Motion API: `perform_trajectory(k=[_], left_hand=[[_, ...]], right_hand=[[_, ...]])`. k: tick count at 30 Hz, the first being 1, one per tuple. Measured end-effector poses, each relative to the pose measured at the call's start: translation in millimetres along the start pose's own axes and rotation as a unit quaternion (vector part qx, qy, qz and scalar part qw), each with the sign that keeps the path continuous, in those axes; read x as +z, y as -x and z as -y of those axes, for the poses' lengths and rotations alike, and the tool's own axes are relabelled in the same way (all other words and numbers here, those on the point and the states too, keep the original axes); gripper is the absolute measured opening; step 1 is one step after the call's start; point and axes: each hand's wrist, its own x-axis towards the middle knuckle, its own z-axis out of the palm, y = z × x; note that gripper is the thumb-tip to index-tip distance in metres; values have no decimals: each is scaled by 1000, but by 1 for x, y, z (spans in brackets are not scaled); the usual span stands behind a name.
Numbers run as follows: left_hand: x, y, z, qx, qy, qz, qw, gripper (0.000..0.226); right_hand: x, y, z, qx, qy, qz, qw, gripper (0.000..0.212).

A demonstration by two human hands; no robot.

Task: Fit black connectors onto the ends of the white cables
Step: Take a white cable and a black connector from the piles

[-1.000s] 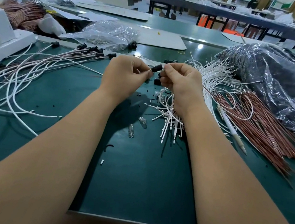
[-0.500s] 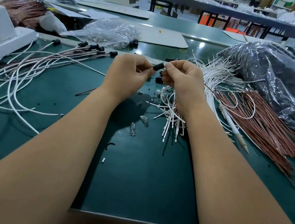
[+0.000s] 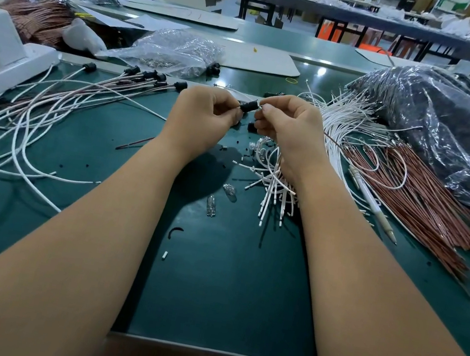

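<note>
My left hand (image 3: 207, 116) pinches a black connector (image 3: 247, 107) steady; my right hand (image 3: 290, 124) pinches a cable end against its mouth, aligned for insertion, above the table's (image 3: 221, 301) far middle.

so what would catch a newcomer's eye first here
Two bare hands meet at centre, the left hand and right hand pinching a black connector between them. Finished white cables fan out at left; a bundle of copper-brown wires lies at right.
</note>
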Motion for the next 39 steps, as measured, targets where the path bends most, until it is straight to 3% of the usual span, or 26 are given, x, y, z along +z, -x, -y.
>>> perform_trajectory(k=[9,15,19,28,39], left_hand=[[-1,-1,-2,22,-43,-8,999,10],[-2,-1,0,23,-47,-22,998,9],[-1,0,0,29,-49,-27,998,9],[-1,1,-1,34,-41,-21,998,10],[2,1,-5,-22,45,-20,999,10]], right_hand=[[1,1,0,-24,33,-1,999,13],[-3,2,5,25,-65,5,998,19],[-2,3,4,4,-14,-2,1000,10],[-1,1,0,-33,32,-17,999,18],[1,3,3,-53,78,-30,995,18]])
